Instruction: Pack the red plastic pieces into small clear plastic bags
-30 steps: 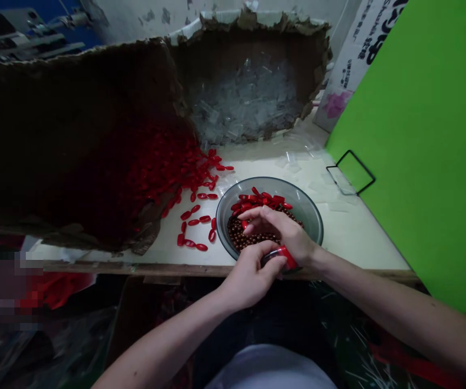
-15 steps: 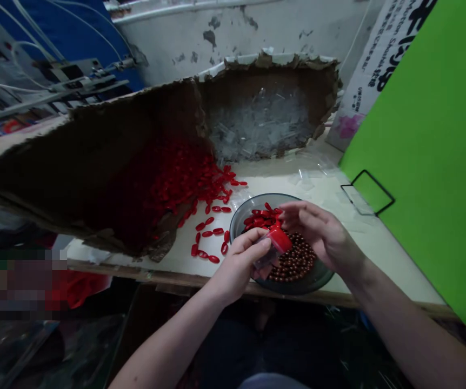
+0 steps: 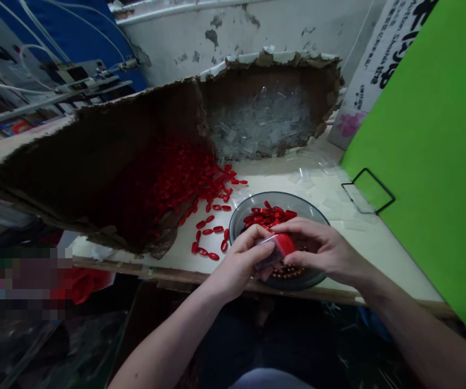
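Observation:
My left hand [image 3: 249, 254] is closed around a small clear plastic container with a broad red end [image 3: 284, 244], held above the bowl. My right hand [image 3: 318, 246] has its thumb and fingers around that red end from the right side. Beneath both hands stands a grey translucent bowl [image 3: 241, 213]. Red oval beads [image 3: 262, 215] lie heaped in its far part. Strings of round brown beads [image 3: 287, 272] fill the near part, half hidden by my hands. What lies inside the container cannot be made out.
A torn cardboard box [image 3: 144, 102] spills red beads [image 3: 192, 173] onto the white table [image 3: 379, 254]; its right part holds clear plastic pieces [image 3: 257, 127]. Linked red beads [image 3: 206, 251] lie left of the bowl. A green panel [image 3: 431, 162] with a black wire handle [image 3: 391, 202] stands on the right.
My right hand has come down and left, from apart with raised fingers to closed around the red end. My left hand keeps its hold on the container.

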Available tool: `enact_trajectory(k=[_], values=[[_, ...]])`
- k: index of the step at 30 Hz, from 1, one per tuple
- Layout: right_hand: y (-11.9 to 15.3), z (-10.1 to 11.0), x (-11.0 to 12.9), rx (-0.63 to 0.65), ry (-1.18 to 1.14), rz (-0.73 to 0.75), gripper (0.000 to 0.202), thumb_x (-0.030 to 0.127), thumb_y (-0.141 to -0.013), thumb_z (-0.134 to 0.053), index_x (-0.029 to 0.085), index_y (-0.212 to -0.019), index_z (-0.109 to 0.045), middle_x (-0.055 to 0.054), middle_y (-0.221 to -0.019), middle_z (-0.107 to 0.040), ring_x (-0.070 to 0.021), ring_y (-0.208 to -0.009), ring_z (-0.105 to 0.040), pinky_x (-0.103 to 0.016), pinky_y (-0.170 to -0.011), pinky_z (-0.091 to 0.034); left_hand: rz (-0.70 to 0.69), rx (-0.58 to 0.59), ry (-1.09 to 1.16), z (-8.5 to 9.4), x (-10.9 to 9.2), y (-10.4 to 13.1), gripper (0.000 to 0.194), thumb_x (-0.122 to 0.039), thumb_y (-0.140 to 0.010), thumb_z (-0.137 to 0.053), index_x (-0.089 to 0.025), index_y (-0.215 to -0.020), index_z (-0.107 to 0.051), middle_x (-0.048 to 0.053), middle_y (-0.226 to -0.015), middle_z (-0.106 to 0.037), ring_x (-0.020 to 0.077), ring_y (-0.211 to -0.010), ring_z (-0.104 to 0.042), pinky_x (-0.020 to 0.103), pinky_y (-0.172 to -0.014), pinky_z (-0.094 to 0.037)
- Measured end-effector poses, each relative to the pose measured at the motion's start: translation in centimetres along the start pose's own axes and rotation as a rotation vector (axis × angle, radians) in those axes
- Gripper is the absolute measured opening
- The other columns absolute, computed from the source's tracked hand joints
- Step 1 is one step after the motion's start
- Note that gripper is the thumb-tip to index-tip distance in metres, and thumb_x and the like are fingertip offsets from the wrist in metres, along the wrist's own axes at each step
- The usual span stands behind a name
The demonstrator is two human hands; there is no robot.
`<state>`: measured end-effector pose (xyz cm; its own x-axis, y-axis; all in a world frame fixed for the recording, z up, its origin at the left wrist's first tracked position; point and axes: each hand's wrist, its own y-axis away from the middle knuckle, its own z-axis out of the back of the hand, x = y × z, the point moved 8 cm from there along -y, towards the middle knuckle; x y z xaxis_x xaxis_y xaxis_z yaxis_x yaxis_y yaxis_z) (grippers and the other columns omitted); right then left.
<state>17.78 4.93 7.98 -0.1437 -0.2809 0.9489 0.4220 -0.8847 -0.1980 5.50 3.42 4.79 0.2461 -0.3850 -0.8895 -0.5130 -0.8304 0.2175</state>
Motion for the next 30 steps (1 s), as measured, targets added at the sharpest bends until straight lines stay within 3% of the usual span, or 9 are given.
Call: enact_trajectory(k=[4, 8, 12, 16, 18, 22, 26, 28, 30], values=[[0.2, -1.0, -0.6, 0.048, 0.037, 0.044, 0.042, 0.029, -0.074, -0.074, 0.034, -0.115, -0.067, -0.004, -0.108, -0.066, -0.0218, -0.101, -0.060, -0.038, -0.088, -0.051, 0.018, -0.029, 0.005, 0.3, 0.5, 0.0, 0.024, -0.034, -0.078, -0.064, -0.018, -0.083, -0.048, -0.003, -0.069, -0.053, 0.0063, -0.054, -0.047, 0.017, -0.046, -0.032], [0.8, -0.5, -1.4, 0.034, -0.023, -0.005, 0.044, 0.031, -0.075, -0.073, 0.034, -0.117, -0.065, -0.004, -0.115, -0.063, -0.0229, -0.107, -0.058, -0.043, -0.097, -0.045, 0.029, 0.003, 0.006, -0.1, 0.6, -0.1, 0.028, -0.037, -0.076, -0.067, -0.018, -0.084, -0.048, -0.003, -0.069, -0.052, 0.0066, -0.054, -0.047, 0.017, -0.046, -0.031], [0.9, -0.6, -1.4, 0.115, -0.167, -0.091, 0.067, 0.041, -0.065, -0.080, 0.035, -0.128, -0.057, -0.004, -0.135, -0.053, -0.0278, -0.125, -0.046, -0.046, -0.106, -0.035, 0.066, 0.051, -0.014, -0.9, 0.8, -0.3, 0.029, -0.040, -0.078, -0.064, -0.019, -0.088, -0.048, -0.001, -0.074, -0.057, 0.0077, -0.057, -0.051, 0.018, -0.048, -0.030], [-0.2, -0.4, -1.2, -0.103, -0.472, -0.146, 0.050, 0.057, -0.082, -0.057, 0.034, -0.127, -0.058, -0.004, -0.129, -0.059, -0.0235, -0.123, -0.050, -0.040, -0.103, -0.040, 0.103, 0.123, -0.067, -2.3, 1.6, -0.4, 0.025, -0.039, -0.082, -0.060, -0.019, -0.089, -0.047, -0.001, -0.070, -0.059, 0.0059, -0.052, -0.046, 0.017, -0.047, -0.030], [-0.8, -1.8, -1.5, -0.097, -0.548, -0.209, 0.043, 0.054, -0.090, -0.045, 0.031, -0.123, -0.061, -0.005, -0.123, -0.062, -0.0221, -0.120, -0.052, -0.039, -0.100, -0.042, 0.098, 0.150, -0.082, -2.9, 1.9, -0.3, 0.027, -0.040, -0.081, -0.061, -0.019, -0.088, -0.046, -0.002, -0.066, -0.057, 0.0057, -0.049, -0.044, 0.017, -0.046, -0.031], [-1.6, -3.8, -2.1, -0.068, -0.623, -0.232, 0.042, 0.050, -0.093, -0.040, 0.027, -0.119, -0.063, -0.006, -0.116, -0.065, -0.0210, -0.116, -0.055, -0.039, -0.102, -0.040, 0.077, 0.157, -0.107, -3.3, 2.1, -0.4, 0.030, -0.043, -0.081, -0.061, -0.018, -0.088, -0.047, -0.002, -0.064, -0.057, 0.0051, -0.046, -0.044, 0.017, -0.045, -0.030], [-1.5, -2.6, -2.8, -0.195, -0.675, -0.261, 0.052, 0.060, -0.091, -0.033, 0.026, -0.112, -0.067, -0.007, -0.107, -0.069, -0.0199, -0.104, -0.062, -0.039, -0.100, -0.042, 0.087, 0.037, -0.081, -1.7, 2.8, -0.5, 0.033, -0.045, -0.077, -0.064, -0.017, -0.090, -0.052, -0.001, -0.064, -0.058, 0.0043, -0.044, -0.041, 0.017, -0.042, -0.025], [-0.9, -0.7, -3.3, -0.259, -0.658, -0.243, 0.055, 0.063, -0.090, -0.032, 0.026, -0.109, -0.068, -0.007, -0.106, -0.070, -0.0201, -0.101, -0.063, -0.040, -0.098, -0.044, 0.075, -0.097, -0.073, 0.6, 3.1, -0.1, 0.034, -0.043, -0.074, -0.068, -0.017, -0.090, -0.056, -0.002, -0.064, -0.056, 0.0043, -0.046, -0.041, 0.017, -0.042, -0.024], [0.3, 2.8, -4.7, -0.364, -0.548, -0.221, 0.047, 0.059, -0.089, -0.041, 0.025, -0.107, -0.068, -0.007, -0.105, -0.070, -0.0202, -0.100, -0.063, -0.041, -0.097, -0.045, 0.031, -0.298, -0.115, 4.1, 2.9, 1.4, 0.033, -0.042, -0.071, -0.071, -0.017, -0.090, -0.059, -0.002, -0.064, -0.056, 0.0050, -0.048, -0.042, 0.016, -0.043, -0.026]])
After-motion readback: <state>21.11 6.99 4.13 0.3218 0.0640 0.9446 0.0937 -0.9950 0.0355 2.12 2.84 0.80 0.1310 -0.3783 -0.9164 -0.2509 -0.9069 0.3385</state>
